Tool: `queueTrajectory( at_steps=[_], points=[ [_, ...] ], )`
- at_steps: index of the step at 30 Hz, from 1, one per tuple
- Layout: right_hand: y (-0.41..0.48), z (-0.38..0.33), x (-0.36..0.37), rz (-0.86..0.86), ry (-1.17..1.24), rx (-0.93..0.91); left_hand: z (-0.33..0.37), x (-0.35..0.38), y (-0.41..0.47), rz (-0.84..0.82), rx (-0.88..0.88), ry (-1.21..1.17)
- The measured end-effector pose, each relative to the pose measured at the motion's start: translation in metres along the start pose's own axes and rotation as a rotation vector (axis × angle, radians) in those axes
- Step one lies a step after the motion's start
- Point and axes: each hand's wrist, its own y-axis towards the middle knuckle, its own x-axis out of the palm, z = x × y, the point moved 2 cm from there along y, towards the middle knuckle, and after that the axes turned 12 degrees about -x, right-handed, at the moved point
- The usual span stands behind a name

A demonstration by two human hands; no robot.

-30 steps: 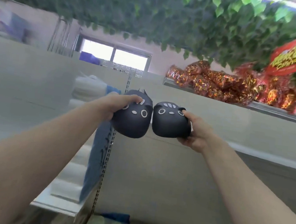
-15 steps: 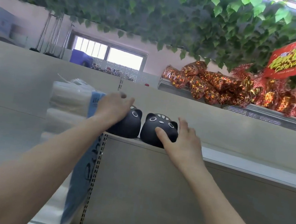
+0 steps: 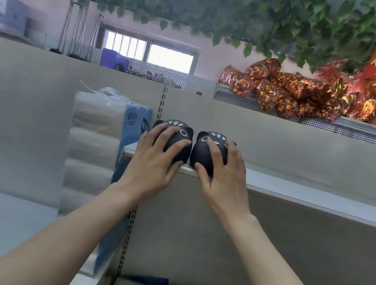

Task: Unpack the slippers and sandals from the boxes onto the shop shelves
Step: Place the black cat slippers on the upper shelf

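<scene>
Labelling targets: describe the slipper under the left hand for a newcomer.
Find the grey shelf below the red foil bags. At its left end sit two black cat-face slippers. It is the left slipper, under the left hand beside the tissue pack, not the right slipper.

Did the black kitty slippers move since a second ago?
Yes. The black slippers went from mid-air onto the shelf edge, beside the slotted post.
</scene>
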Motion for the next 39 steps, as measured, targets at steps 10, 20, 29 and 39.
queueTrajectory(
  at_steps=[10, 20, 29, 39],
  points=[
    [0.002, 0.008, 0.000, -0.097, -0.047, -0.037, 0.003, -0.004, 0.002, -0.064, -0.018, 0.049],
    [-0.042, -0.008, -0.043, -0.158, -0.204, -0.104, 0.027, -0.039, -0.049, -0.061, 0.138, 0.050],
    [-0.207, -0.034, -0.096, -0.224, -0.359, -0.090, 0.089, -0.041, -0.180, -0.164, 0.326, -0.121],
    [-0.441, -0.040, -0.180, -0.510, -0.341, 0.143, 0.212, -0.018, -0.333, -0.400, 0.406, -0.366]
  ],
)
